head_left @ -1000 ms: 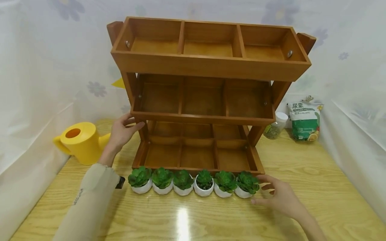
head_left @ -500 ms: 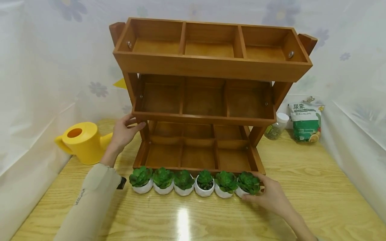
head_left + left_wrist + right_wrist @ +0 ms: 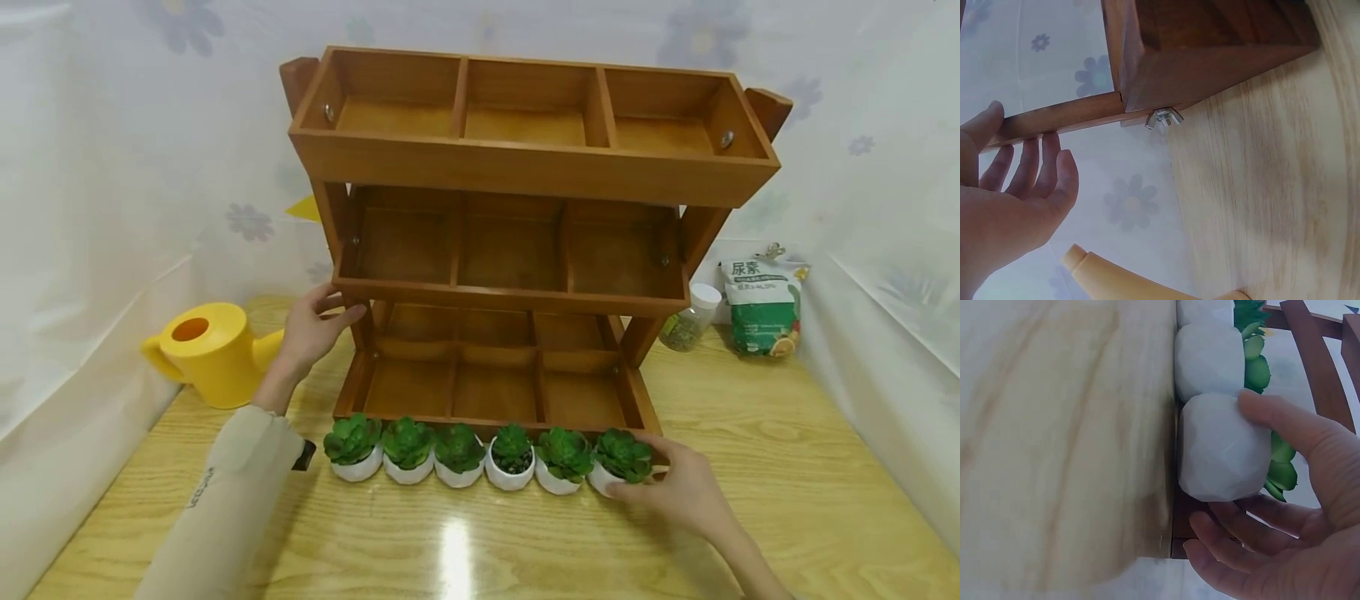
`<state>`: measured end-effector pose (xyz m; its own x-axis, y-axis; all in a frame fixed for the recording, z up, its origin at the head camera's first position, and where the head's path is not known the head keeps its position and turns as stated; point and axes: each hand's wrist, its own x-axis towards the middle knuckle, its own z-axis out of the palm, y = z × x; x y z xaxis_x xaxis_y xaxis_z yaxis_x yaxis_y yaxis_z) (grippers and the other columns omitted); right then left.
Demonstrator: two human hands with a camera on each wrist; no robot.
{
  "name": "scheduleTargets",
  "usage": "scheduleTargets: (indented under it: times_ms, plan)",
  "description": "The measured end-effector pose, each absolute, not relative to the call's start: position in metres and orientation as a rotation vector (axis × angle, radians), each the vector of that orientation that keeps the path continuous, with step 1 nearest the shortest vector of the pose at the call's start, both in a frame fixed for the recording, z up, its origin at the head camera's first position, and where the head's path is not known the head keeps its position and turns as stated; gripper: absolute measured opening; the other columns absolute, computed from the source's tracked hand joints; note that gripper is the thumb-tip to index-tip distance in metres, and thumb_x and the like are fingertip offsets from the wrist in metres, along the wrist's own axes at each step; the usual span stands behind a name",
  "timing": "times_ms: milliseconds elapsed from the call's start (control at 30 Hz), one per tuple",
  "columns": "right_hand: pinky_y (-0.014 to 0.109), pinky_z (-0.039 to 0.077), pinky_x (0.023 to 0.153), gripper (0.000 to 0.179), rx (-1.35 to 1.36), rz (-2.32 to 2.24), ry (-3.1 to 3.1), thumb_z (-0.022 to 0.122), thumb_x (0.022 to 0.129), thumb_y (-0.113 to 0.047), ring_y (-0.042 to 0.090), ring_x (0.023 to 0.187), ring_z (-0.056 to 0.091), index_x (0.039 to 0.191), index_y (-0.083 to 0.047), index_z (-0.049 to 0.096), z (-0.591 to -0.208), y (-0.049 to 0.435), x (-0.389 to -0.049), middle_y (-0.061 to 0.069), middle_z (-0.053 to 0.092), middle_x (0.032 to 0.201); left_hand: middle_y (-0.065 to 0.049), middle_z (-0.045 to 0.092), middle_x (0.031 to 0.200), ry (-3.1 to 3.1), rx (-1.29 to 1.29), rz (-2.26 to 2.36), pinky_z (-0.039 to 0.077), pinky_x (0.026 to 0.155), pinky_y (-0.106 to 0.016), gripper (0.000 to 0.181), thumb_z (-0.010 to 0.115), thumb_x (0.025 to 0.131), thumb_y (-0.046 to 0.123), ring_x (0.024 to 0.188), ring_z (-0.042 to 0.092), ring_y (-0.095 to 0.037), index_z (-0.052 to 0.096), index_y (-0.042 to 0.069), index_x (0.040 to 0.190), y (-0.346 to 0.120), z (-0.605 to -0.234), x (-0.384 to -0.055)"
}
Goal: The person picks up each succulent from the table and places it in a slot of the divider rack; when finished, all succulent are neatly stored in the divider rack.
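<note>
A three-tier wooden plant stand [image 3: 532,171] stands on the table, its divided trays bare. Along its front edge runs a row of several green succulents in white faceted pots, among them one near the middle [image 3: 510,471]. My right hand [image 3: 686,487] holds the rightmost potted succulent [image 3: 624,457], thumb on the near side of the white pot [image 3: 1225,450] and fingers behind and beneath its far side. My left hand [image 3: 311,329] grips the stand's left leg [image 3: 1060,119] below the middle tray, thumb on one side and fingertips on the other.
A yellow watering can [image 3: 217,358] stands left, close to my left forearm. Behind the stand at right are a white-lidded jar [image 3: 690,321] and a green and white bag [image 3: 763,308] clipped at the top. White flowered curtains [image 3: 885,250] enclose the table [image 3: 787,467].
My right hand has moved left from beside the rightmost potted succulent and closed its thumb and fingers round the pot. The left hand stays on the stand's leg.
</note>
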<state>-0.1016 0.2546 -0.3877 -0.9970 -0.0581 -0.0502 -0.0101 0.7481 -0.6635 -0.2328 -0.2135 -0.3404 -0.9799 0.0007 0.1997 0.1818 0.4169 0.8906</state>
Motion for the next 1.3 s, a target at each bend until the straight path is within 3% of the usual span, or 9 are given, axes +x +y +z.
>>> scheduleTargets:
  times_ms: [233, 567, 833, 1033, 1200, 1300]
  plan:
    - [0.032, 0.052, 0.070, 0.069, -0.050, -1.236, 2.765, 0.081, 0.077, -0.034, 0.019, 0.090, 0.063, 0.130, 0.001, 0.054, -0.376, 0.264, -0.103, 0.013, 0.065, 0.111, -0.020, 0.042, 0.144, -2.515, -0.146, -1.583, 0.042, 0.097, -0.056, 0.060, 0.063, 0.094, 0.032, 0.127, 0.045, -0.042, 0.041, 0.009, 0.145, -0.213, -0.340, -0.232]
    - [0.034, 0.053, 0.075, 0.050, -0.149, -1.558, 2.586, 0.068, 0.090, -0.020, 0.014, 0.086, 0.064, 0.131, 0.004, 0.050, -0.350, 0.267, -0.114, 0.007, 0.065, 0.103, -0.020, 0.045, 0.142, -2.516, -0.149, -1.499, 0.044, 0.097, -0.054, 0.057, 0.061, 0.095, 0.031, 0.127, 0.045, -0.039, 0.043, 0.007, 0.144, -0.211, -0.340, -0.232]
    - [0.036, 0.054, 0.081, 0.065, -0.140, -1.704, 2.454, 0.063, 0.093, -0.021, 0.012, 0.087, 0.063, 0.142, 0.010, 0.034, -0.333, 0.248, -0.130, 0.010, 0.061, 0.107, -0.022, 0.045, 0.141, -2.524, -0.147, -1.486, 0.044, 0.095, -0.055, 0.056, 0.061, 0.095, 0.028, 0.126, 0.045, -0.041, 0.044, 0.004, 0.142, -0.210, -0.339, -0.232]
    - [0.033, 0.055, 0.077, 0.053, -0.216, -1.816, 2.319, 0.061, 0.094, -0.017, 0.012, 0.084, 0.064, 0.132, 0.014, 0.040, -0.325, 0.235, -0.151, 0.003, 0.062, 0.099, -0.022, 0.044, 0.142, -2.527, -0.143, -1.486, 0.044, 0.096, -0.054, 0.056, 0.061, 0.095, 0.028, 0.127, 0.044, -0.041, 0.043, 0.005, 0.143, -0.209, -0.339, -0.232]
    - [0.031, 0.054, 0.080, 0.070, -0.154, -1.778, 2.271, 0.063, 0.093, -0.022, 0.010, 0.087, 0.063, 0.142, 0.013, 0.028, -0.321, 0.231, -0.168, 0.005, 0.059, 0.105, -0.022, 0.044, 0.142, -2.531, -0.140, -1.491, 0.044, 0.095, -0.055, 0.057, 0.061, 0.095, 0.029, 0.127, 0.044, -0.041, 0.042, 0.005, 0.143, -0.208, -0.338, -0.232]
    - [0.034, 0.053, 0.084, 0.071, -0.131, -1.687, 2.307, 0.065, 0.091, -0.027, 0.012, 0.087, 0.063, 0.142, 0.010, 0.031, -0.321, 0.229, -0.181, 0.007, 0.059, 0.106, -0.022, 0.044, 0.142, -2.535, -0.134, -1.486, 0.044, 0.095, -0.055, 0.057, 0.061, 0.095, 0.029, 0.127, 0.044, -0.041, 0.042, 0.005, 0.144, -0.209, -0.338, -0.231]
